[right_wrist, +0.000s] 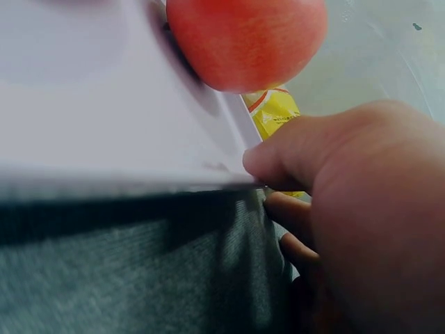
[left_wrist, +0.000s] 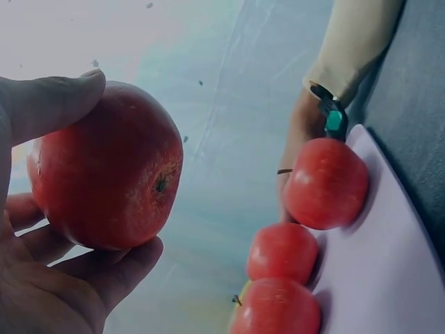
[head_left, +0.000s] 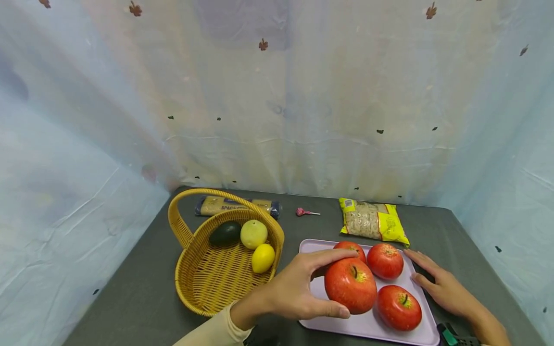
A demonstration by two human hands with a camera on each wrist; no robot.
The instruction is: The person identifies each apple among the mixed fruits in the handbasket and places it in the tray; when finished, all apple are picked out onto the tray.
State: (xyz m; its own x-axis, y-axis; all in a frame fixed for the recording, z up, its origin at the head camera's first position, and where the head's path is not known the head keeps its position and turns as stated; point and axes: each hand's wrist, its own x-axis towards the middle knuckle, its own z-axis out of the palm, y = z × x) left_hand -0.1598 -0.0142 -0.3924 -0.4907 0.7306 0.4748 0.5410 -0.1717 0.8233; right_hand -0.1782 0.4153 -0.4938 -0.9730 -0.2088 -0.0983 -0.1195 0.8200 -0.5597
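My left hand [head_left: 298, 286] grips a red apple [head_left: 351, 286], thumb on one side and fingers on the other, raised over the near part of a lilac tray [head_left: 342, 327]. The left wrist view shows the held apple [left_wrist: 111, 170] from below. Three more apples are on the tray: one at the back [head_left: 349, 248] partly hidden by the held apple, another at the back right [head_left: 384, 261] and one at the front right [head_left: 398, 308]. Along the tray's right edge lies my right hand [head_left: 446, 286], its thumb touching the rim and its fingers stretched toward the far corner.
Left of the tray stands a yellow wicker basket [head_left: 203, 293] with a tall handle, holding an avocado [head_left: 225, 233], a pale green round fruit [head_left: 253, 234] and a lemon [head_left: 263, 258]. Behind are a spaghetti pack [head_left: 216, 205], a lollipop [head_left: 300, 212] and a yellow bag [head_left: 368, 221].
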